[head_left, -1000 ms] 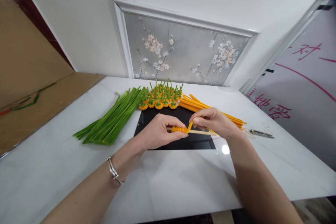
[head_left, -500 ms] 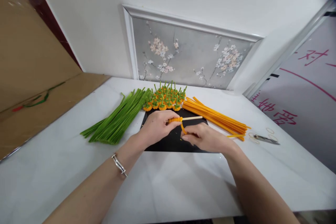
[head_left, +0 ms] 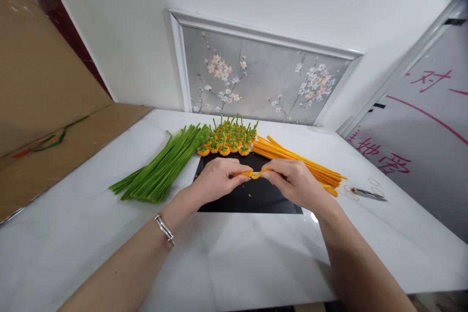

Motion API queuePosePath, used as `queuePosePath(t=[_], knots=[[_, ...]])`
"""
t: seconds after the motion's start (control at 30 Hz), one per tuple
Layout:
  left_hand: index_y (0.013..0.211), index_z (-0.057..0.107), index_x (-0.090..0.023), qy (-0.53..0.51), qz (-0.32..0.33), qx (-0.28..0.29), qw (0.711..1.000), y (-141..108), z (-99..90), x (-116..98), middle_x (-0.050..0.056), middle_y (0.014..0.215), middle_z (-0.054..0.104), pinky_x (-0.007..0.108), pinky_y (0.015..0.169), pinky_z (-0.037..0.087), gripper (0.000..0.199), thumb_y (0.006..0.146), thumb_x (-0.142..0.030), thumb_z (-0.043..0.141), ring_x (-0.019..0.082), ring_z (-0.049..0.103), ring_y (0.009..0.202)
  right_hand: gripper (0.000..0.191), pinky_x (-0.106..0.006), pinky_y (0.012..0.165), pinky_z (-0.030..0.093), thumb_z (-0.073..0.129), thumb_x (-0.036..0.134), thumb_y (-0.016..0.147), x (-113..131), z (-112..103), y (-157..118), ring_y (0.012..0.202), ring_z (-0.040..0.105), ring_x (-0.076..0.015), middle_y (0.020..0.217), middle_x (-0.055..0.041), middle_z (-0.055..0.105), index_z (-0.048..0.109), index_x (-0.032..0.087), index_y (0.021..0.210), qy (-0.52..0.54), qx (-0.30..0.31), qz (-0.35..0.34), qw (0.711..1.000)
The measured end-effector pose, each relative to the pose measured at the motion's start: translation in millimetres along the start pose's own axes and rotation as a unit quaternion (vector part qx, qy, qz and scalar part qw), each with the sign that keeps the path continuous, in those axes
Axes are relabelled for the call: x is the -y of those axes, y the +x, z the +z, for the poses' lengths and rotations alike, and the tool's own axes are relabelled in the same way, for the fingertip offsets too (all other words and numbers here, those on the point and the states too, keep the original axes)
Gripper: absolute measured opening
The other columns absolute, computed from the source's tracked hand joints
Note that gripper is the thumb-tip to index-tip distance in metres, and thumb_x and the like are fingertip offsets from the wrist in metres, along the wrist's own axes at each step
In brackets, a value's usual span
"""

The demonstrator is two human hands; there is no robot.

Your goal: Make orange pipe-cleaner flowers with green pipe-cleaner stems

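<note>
Both the left hand [head_left: 215, 179] and the right hand [head_left: 292, 180] pinch an orange pipe cleaner [head_left: 253, 174], seemingly coiled, over the black mat [head_left: 252, 200] mid-counter.

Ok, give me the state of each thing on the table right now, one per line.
left hand: pinching the orange pipe cleaner
right hand: pinching its other end
green pipe cleaners: lying bundled
orange pipe cleaners: lying bundled
finished pieces: clustered, stems up
scissors: lying flat

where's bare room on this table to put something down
Bare table lies in front of the black mat, between the forearms, and left of the green stems. The back is crowded: green stems, small orange flowers, orange stems, then scissors to the right.
</note>
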State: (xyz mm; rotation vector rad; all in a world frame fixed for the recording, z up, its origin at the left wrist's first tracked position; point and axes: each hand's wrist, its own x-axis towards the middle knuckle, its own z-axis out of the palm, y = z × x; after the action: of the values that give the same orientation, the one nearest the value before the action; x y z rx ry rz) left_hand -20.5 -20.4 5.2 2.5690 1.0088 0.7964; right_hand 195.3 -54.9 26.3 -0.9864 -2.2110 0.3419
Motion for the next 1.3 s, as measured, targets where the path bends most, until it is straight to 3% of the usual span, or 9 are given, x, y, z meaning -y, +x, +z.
queuePosePath(t=[0.23, 0.43, 0.63, 0.8, 1.0, 1.13, 1.3], knots=[[0.088, 0.075, -0.022, -0.07, 0.018, 0.057, 0.996, 0.7, 2.9, -9.3, 0.0, 0.07, 0.063, 0.02, 0.057, 0.036, 0.015, 0.084, -0.025, 0.061, 0.01, 0.054, 0.062, 0.016, -0.026, 0.06, 0.044, 0.058, 0.033, 0.087, -13.6, 1.4, 3.0, 0.06, 0.054, -0.0121, 0.075, 0.0004, 0.066, 0.068, 0.021, 0.083, 0.014, -0.057, 0.056, 0.997], [0.083, 0.075, -0.02, -0.148, 0.03, 0.07, 0.986, 0.9, -0.3, -18.2, -0.001, 0.067, 0.062, 0.02, 0.054, 0.035, 0.015, 0.083, -0.025, 0.061, 0.009, 0.05, 0.058, 0.029, -0.024, 0.047, 0.034, 0.058, 0.045, 0.085, -34.1, 3.2, 3.8, 0.049, 0.04, -0.0095, 0.06, 0.0019, 0.057, 0.069, 0.019, 0.078, 0.031, -0.023, 0.098, 0.994], [0.084, 0.076, -0.019, -0.172, 0.002, 0.034, 0.985, 0.7, -3.7, -20.9, 0.0, 0.063, 0.06, 0.02, 0.053, 0.035, 0.016, 0.083, -0.024, 0.061, 0.009, 0.049, 0.057, 0.038, -0.022, 0.048, 0.031, 0.05, 0.044, 0.09, -41.1, 8.2, 2.4, 0.053, 0.041, -0.0093, 0.059, 0.0024, 0.051, 0.064, 0.016, 0.068, 0.057, 0.078, 0.086, 0.992], [0.094, 0.074, -0.019, -0.199, -0.043, -0.047, 0.978, 0.6, -3.5, -17.0, 0.002, 0.077, 0.069, 0.02, 0.058, 0.042, 0.018, 0.083, -0.023, 0.06, 0.011, 0.058, 0.066, 0.031, -0.022, 0.05, 0.031, 0.044, 0.032, 0.093, -29.1, 12.7, 1.1, 0.054, 0.039, -0.0089, 0.061, 0.0031, 0.048, 0.06, 0.017, 0.072, 0.051, 0.079, 0.054, 0.994], [0.101, 0.074, -0.02, -0.127, -0.07, -0.081, 0.986, 1.1, -4.2, -4.6, 0.004, 0.09, 0.076, 0.022, 0.063, 0.048, 0.023, 0.083, -0.025, 0.06, 0.015, 0.065, 0.072, 0.025, -0.022, 0.048, 0.026, 0.048, 0.022, 0.091, -13.8, 9.7, 1.1, 0.049, 0.033, -0.0079, 0.054, 0.0058, 0.042, 0.057, 0.018, 0.068, -0.021, 0.122, 0.03, 0.992], [0.103, 0.073, -0.022, -0.1, -0.082, -0.089, 0.988, 0.9, -3.4, 2.2, 0.004, 0.096, 0.076, 0.023, 0.065, 0.049, 0.024, 0.082, -0.026, 0.061, 0.015, 0.066, 0.076, 0.023, -0.024, 0.053, 0.031, 0.051, 0.022, 0.09, -8.4, 6.6, 0.5, 0.053, 0.04, -0.0097, 0.059, 0.0033, 0.051, 0.059, 0.018, 0.068, -0.038, 0.104, 0.0, 0.994], [0.106, 0.072, -0.022, -0.055, -0.063, -0.066, 0.994, 0.6, -1.0, 2.7, 0.002, 0.077, 0.073, 0.021, 0.056, 0.042, 0.025, 0.084, -0.025, 0.06, 0.011, 0.059, 0.06, 0.023, -0.025, 0.06, 0.038, 0.049, 0.023, 0.092, -6.6, 4.8, -0.1, 0.061, 0.051, -0.0123, 0.067, 0.0001, 0.059, 0.064, 0.019, 0.075, -0.02, 0.051, -0.024, 0.998]])
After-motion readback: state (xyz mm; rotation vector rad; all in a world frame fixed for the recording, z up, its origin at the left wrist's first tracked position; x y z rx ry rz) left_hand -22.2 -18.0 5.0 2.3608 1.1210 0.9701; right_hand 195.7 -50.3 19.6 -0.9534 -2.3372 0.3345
